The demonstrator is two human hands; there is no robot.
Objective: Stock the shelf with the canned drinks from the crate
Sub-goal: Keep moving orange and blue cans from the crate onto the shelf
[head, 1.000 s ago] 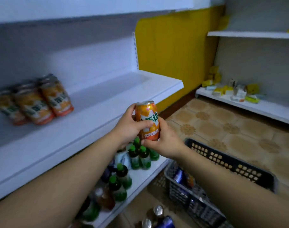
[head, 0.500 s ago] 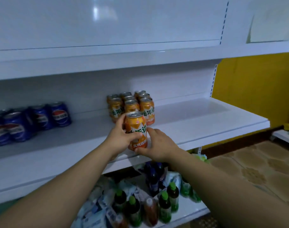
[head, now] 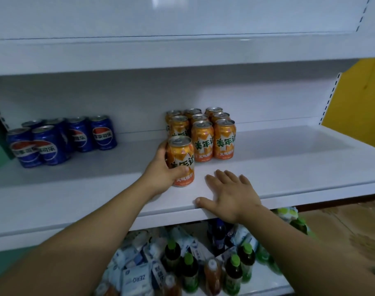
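An orange can (head: 181, 161) stands upright on the white middle shelf (head: 278, 167), just in front of the left column of a block of several orange cans (head: 208, 133). My left hand (head: 162, 169) grips it from the left, fingers curled round its lower half. To the right of the can my right hand (head: 231, 194) lies flat on the shelf near its front edge, fingers spread, holding nothing. The crate is out of view.
Several blue cola cans (head: 60, 139) stand at the shelf's left end. The lower shelf holds green-capped bottles (head: 188, 272) and white cartons (head: 137, 276). Another white shelf (head: 182, 52) hangs overhead. A yellow wall (head: 361, 103) lies to the right.
The orange can has gone from mid-air between both hands onto the shelf in front of the orange block. My right hand has let go and now lies flat on the shelf.
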